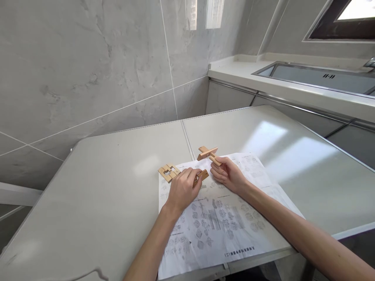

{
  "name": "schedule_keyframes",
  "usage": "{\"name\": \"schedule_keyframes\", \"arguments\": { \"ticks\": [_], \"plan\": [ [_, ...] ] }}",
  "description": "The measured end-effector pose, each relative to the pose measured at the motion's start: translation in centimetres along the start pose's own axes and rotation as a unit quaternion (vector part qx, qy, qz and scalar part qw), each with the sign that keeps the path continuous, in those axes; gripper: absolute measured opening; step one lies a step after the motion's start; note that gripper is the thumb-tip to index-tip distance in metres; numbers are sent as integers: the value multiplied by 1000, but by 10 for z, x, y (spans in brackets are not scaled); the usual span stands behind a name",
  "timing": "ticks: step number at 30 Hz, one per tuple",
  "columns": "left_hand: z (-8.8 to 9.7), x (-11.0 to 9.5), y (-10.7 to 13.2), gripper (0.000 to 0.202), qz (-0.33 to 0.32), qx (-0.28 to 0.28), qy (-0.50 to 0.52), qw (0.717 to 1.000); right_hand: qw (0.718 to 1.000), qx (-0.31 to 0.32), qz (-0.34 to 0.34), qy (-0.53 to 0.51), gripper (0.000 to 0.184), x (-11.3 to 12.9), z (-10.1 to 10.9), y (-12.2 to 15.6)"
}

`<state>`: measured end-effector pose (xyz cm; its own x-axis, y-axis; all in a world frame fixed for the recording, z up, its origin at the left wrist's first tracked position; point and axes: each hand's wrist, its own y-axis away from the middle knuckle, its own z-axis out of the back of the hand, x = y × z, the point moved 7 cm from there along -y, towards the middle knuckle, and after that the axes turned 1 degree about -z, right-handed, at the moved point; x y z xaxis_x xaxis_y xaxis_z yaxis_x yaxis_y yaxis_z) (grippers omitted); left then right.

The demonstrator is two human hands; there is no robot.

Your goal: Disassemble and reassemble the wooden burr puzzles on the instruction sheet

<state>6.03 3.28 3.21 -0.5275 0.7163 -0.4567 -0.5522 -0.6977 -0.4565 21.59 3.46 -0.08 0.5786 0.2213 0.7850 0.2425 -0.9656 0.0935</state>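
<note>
My left hand [183, 188] is closed around a short notched wooden bar [203, 175], held just above a printed instruction sheet [216, 222]. To its right, my right hand [227, 172] pinches a cross of two joined wooden pieces [208, 153], lifted a little off the paper. Several more notched wooden bars [168, 172] lie side by side on the table at the sheet's upper left corner, just beyond my left hand.
The sheet lies on a pale grey table [111, 183] with a seam down its middle. A tiled wall stands behind and to the left. At the right runs a white counter [293, 88] with a steel sink [316, 76].
</note>
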Motion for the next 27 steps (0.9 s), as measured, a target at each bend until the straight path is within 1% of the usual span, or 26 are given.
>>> {"name": "schedule_keyframes", "arguments": {
  "ticks": [4, 7, 11, 15, 17, 19, 21, 24, 27],
  "plan": [
    [1, -4, 0, 16, -37, -18, -48, 998, 1000, 21, -1, 21, 49, -3, -3, 2],
    [0, -4, 0, 15, -49, -26, -70, 996, 999, 30, 1, 28, 48, -3, -4, 2],
    [1, -4, 1, 13, -48, -36, -73, 996, 999, 35, 0, 32, 47, -3, -4, 2],
    [5, -5, 0, 12, -25, -54, -47, 997, 999, 39, -1, 30, 44, -4, -5, 3],
    [9, -5, -1, 27, 3, -68, 10, 998, 999, 42, 0, 25, 43, -4, -6, 3],
    [11, -2, -1, 49, 42, -76, 90, 992, 999, 49, -1, 20, 45, -4, -6, 3],
    [10, 1, -1, 70, 82, -64, 174, 979, 998, 59, -4, 16, 45, -5, -8, 3],
    [3, 5, 0, 94, 130, -22, 303, 944, 996, 80, -19, 16, 42, -7, -10, 4],
    [-3, 5, 2, 107, 159, 29, 421, 893, 993, 107, -45, 25, 35, -13, -11, 5]
  ]
}}
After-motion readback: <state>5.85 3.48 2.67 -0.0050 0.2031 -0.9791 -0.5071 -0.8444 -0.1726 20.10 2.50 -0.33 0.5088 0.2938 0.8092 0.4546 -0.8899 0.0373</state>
